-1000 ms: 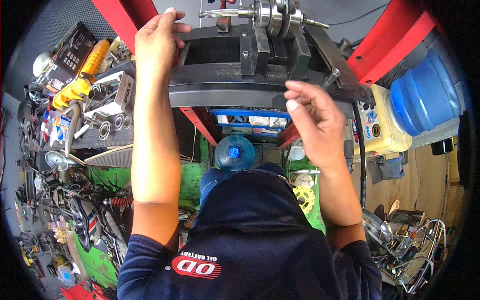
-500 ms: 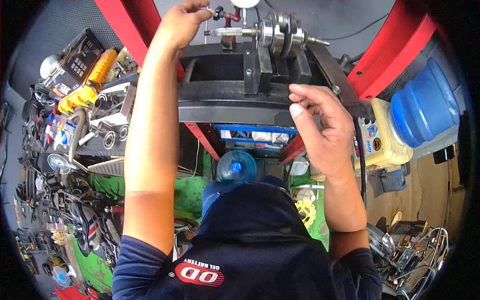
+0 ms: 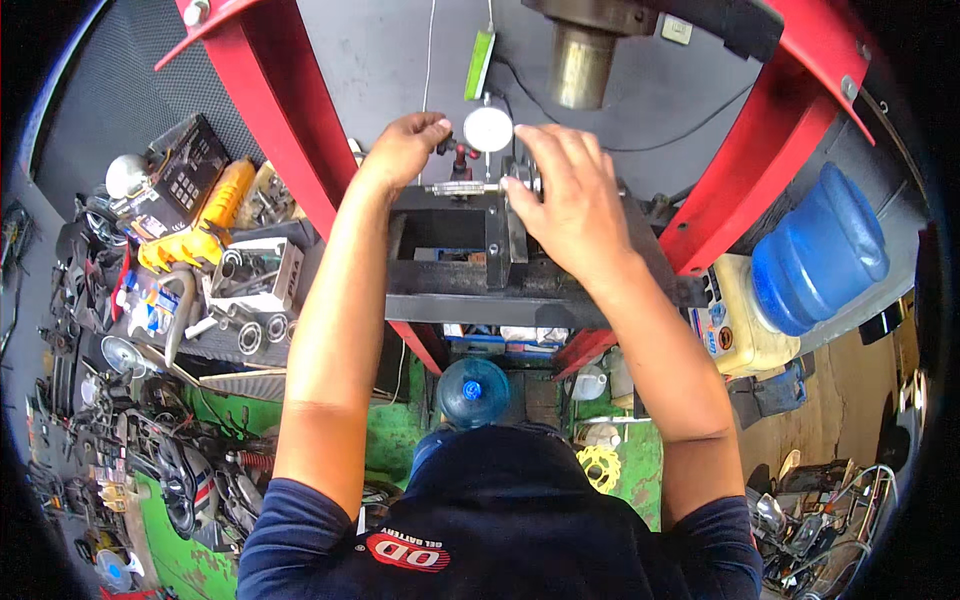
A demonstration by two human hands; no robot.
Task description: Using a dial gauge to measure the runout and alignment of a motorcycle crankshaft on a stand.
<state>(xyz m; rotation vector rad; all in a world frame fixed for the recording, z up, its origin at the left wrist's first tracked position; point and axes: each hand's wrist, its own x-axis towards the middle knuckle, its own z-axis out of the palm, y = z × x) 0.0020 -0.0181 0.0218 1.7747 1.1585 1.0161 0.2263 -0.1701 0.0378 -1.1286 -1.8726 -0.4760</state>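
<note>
A crankshaft (image 3: 462, 188) lies across black support blocks (image 3: 497, 245) on the red press's bed. Over its splined end stands a round white dial gauge (image 3: 488, 129) with its stem pointing down. My left hand (image 3: 398, 155) is closed at the gauge stand (image 3: 461, 158), thumb and fingers bent together beside its black knob. Curled over the crankshaft's round webs, my right hand (image 3: 572, 195) hides most of them. Its thumb lies by the shaft and its index fingertip is close to the gauge's right rim.
Red press uprights (image 3: 290, 110) flank the bed, with a metal ram (image 3: 582, 70) above. At left, a bench carries a box of metal parts (image 3: 262, 275) and a yellow tool (image 3: 205, 225). A blue water jug (image 3: 820, 250) stands at right; another jug (image 3: 473, 392) is below the bed.
My right hand has moved up from in front of the bed onto the crankshaft. My left hand stays at the gauge stand. The view has tilted up, bringing the whole gauge and the ram into sight.
</note>
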